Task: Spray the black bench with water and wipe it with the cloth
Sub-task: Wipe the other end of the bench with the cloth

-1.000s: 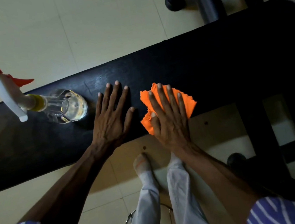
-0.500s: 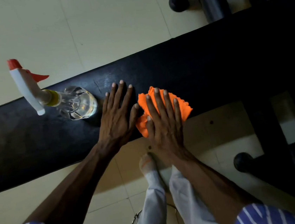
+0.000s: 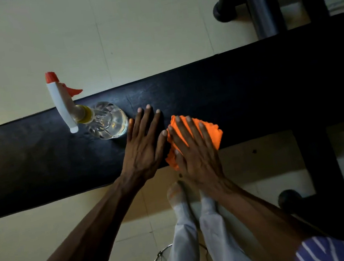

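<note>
The long black bench (image 3: 248, 91) runs across the view from lower left to upper right. My right hand (image 3: 192, 149) presses flat with straight fingers on a folded orange cloth (image 3: 215, 135) at the bench's near edge. Just to its left, my left hand (image 3: 145, 146) rests flat on the bench pad, fingers spread, its thumb touching the cloth. A clear spray bottle (image 3: 105, 121) with a white head and red nozzle stands on the bench left of that hand, close to its fingertips.
A pale tiled floor (image 3: 112, 29) lies on both sides of the bench. The bench's dark frame and legs (image 3: 260, 6) stand at the right, with a rounded foot (image 3: 289, 199) low down. My socked feet (image 3: 178, 196) stand beneath the near edge. A metal ring (image 3: 160, 258) sits at the bottom.
My right hand has slid the orange cloth leftwards along the bench until it meets my left hand, which has stayed flat in place. The bottle has not moved.
</note>
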`<state>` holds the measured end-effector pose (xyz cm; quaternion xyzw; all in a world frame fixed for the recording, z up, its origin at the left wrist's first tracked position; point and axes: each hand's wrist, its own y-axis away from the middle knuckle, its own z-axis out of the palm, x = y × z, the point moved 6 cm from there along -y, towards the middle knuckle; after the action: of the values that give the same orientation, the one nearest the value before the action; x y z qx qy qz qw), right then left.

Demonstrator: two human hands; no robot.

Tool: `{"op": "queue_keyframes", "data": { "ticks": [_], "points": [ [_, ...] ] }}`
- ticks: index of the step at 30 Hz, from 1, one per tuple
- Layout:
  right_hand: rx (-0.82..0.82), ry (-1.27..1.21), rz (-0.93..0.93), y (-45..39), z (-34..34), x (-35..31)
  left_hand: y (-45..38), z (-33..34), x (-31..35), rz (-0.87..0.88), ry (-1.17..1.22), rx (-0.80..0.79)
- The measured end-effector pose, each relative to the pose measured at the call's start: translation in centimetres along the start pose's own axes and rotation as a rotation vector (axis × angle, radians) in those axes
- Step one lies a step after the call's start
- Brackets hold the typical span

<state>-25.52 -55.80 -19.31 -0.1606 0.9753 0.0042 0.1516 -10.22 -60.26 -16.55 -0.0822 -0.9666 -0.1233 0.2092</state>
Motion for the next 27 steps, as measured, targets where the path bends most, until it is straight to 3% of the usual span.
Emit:
{"op": "queue_keyframes", "data": {
  "ticks": [2, 4, 7, 9, 13, 18, 21, 27],
  "points": [
    [-0.045, 0.021, -0.1, 0.5, -0.5, 1.4, -0.1, -0.2, 0.0, 0.001, 0.011, -0.017],
    [-0.041, 0.039, -0.078, -0.2, -1.5, 3.8, -0.2, -0.2, -0.1, -0.003, 0.015, -0.016],
    [0.075, 0.031, 0.238, -3.6, -2.8, 6.7, -0.1, 0.1, 0.0, -0.026, 0.023, 0.016],
    [0.131, 0.014, 0.374, -5.0, -2.4, 5.3, -0.1, 0.4, 0.1, -0.025, 0.026, 0.025],
    [0.047, -0.041, 0.174, -2.9, -0.5, 0.1, -0.1, 0.4, 0.5, -0.069, 0.051, 0.002],
    [-0.109, -0.181, 0.017, -1.9, -2.6, 2.0, -0.1, 0.0, 1.0, -0.102, 0.053, -0.031],
    [-0.139, -0.342, 0.094, -1.8, -4.9, 4.8, -0.3, -0.2, 1.9, -0.163, 0.085, -0.022],
    [-0.111, -0.403, 0.336, -1.1, -8.1, 9.8, -0.5, 0.3, 6.0, -0.208, 0.103, -0.11]
  ]
}}
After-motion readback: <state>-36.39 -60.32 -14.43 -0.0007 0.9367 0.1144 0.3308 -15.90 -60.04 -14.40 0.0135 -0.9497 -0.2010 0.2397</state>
